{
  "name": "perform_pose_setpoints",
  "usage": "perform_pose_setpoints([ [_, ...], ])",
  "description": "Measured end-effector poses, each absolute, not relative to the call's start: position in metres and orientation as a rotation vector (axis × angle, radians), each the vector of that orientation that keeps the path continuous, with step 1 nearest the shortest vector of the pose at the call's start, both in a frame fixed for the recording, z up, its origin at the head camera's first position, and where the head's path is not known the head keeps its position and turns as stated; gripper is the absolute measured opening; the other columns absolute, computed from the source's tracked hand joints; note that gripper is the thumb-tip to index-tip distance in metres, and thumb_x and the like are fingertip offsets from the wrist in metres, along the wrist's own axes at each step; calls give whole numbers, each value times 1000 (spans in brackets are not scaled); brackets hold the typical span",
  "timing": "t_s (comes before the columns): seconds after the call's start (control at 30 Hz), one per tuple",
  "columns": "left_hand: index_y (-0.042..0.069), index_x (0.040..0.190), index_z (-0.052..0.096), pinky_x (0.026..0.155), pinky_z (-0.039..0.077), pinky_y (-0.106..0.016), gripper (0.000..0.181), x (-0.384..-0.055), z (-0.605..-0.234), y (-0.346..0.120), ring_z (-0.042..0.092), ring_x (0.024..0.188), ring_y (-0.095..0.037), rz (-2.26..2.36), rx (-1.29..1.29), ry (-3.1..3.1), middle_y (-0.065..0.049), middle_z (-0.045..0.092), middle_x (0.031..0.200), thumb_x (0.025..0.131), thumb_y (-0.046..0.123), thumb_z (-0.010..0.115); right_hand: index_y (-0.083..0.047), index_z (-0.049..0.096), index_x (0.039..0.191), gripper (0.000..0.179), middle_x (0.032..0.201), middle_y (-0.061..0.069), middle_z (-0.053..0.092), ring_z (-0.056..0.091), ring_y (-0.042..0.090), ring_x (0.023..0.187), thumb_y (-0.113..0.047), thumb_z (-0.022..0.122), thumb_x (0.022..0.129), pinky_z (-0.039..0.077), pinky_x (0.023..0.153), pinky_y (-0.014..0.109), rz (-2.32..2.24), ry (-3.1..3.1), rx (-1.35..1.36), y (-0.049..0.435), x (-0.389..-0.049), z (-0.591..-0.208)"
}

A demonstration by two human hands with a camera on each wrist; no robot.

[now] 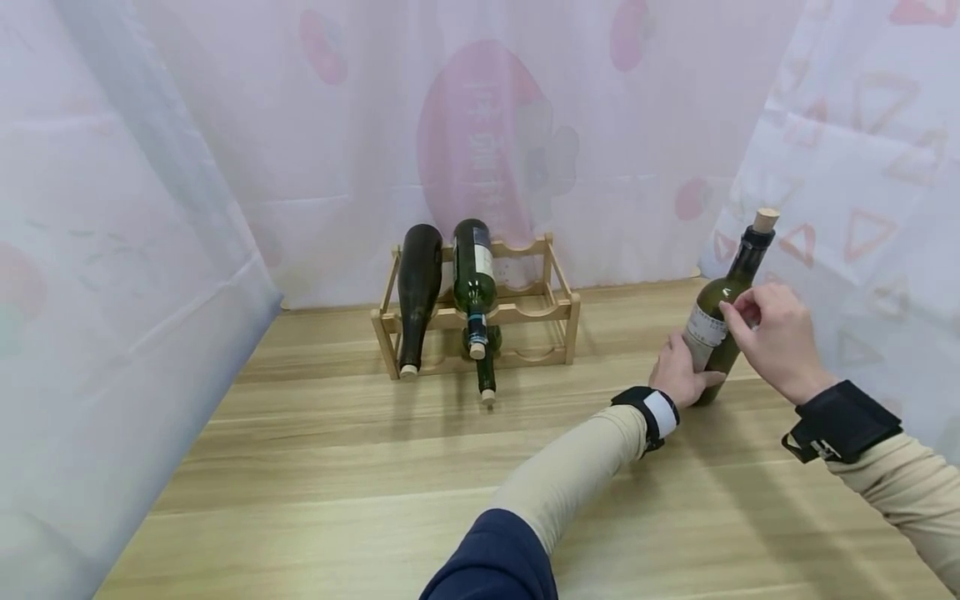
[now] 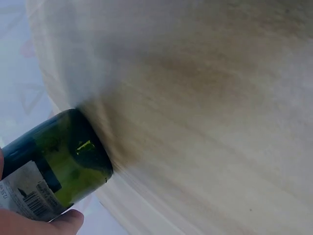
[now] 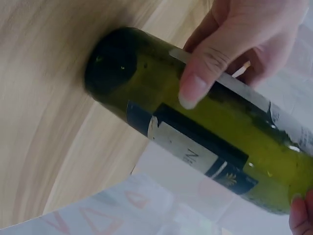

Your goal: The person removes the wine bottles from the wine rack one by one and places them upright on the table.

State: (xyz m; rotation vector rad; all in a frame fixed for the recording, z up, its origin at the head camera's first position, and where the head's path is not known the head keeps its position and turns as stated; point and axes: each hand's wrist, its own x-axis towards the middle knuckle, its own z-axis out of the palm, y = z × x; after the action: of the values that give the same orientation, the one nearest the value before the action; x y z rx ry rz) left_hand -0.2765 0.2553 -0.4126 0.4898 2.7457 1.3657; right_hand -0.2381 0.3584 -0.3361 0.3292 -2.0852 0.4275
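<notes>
A green glass wine bottle (image 1: 726, 354) with a cork (image 1: 766, 219) in its mouth stands on the table at the right. My left hand (image 1: 681, 375) grips its lower body, thumb across the front. In the left wrist view the bottle's base (image 2: 93, 147) meets the table, and a barcode label (image 2: 33, 193) shows above it. Higher up, my right hand (image 1: 783, 337) has bent fingers, thumb and forefinger close together against the bottle near the top of its label (image 1: 705, 327). I cannot tell whether they pinch anything. A second label (image 3: 190, 152) faces the right wrist camera.
A wooden wine rack (image 1: 525, 314) stands at the back middle. Across its top lie two corked bottles, a dark one (image 1: 420, 279) and a green one (image 1: 472, 275); another bottle (image 1: 486, 371) lies on the lower level. Printed curtains (image 1: 360, 150) enclose the table's back and sides.
</notes>
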Motion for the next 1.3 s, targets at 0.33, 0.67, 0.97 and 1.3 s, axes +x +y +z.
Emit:
perform_pose_setpoints([
  [0.33, 15, 129, 47, 83, 49, -20, 61, -269, -415, 238, 58, 103, -7, 1433, 533, 2638, 3, 58, 116, 81, 36, 77, 5, 56, 77, 14, 70, 17, 53, 48, 27, 68, 5, 71, 76, 32, 64, 27, 399, -2055, 409, 343, -236, -344],
  [0.67, 8, 135, 47, 96, 49, -27, 54, -267, -420, 214, 56, 122, -16, 1405, 490, 2681, -5, 57, 132, 93, 37, 63, 7, 63, 84, 9, 76, 17, 59, 51, 32, 76, 7, 69, 77, 36, 67, 35, 376, -2045, 547, 323, -242, -347],
  [0.97, 1, 143, 41, 110, 41, -29, 51, -270, -419, 190, 47, 134, -21, 1487, 470, 2643, -13, 50, 144, 101, 30, 46, 10, 64, 104, 25, 94, 24, 68, 60, 37, 88, 4, 67, 80, 48, 75, 44, 356, -2157, 624, 310, -248, -348],
  [1.3, 1, 138, 46, 105, 45, -32, 48, -272, -412, 163, 53, 129, -22, 1447, 415, 2687, -12, 56, 137, 101, 32, 47, 10, 58, 121, 34, 118, 33, 61, 57, 47, 107, -4, 62, 90, 46, 89, 59, 421, -2338, 620, 299, -255, -360],
])
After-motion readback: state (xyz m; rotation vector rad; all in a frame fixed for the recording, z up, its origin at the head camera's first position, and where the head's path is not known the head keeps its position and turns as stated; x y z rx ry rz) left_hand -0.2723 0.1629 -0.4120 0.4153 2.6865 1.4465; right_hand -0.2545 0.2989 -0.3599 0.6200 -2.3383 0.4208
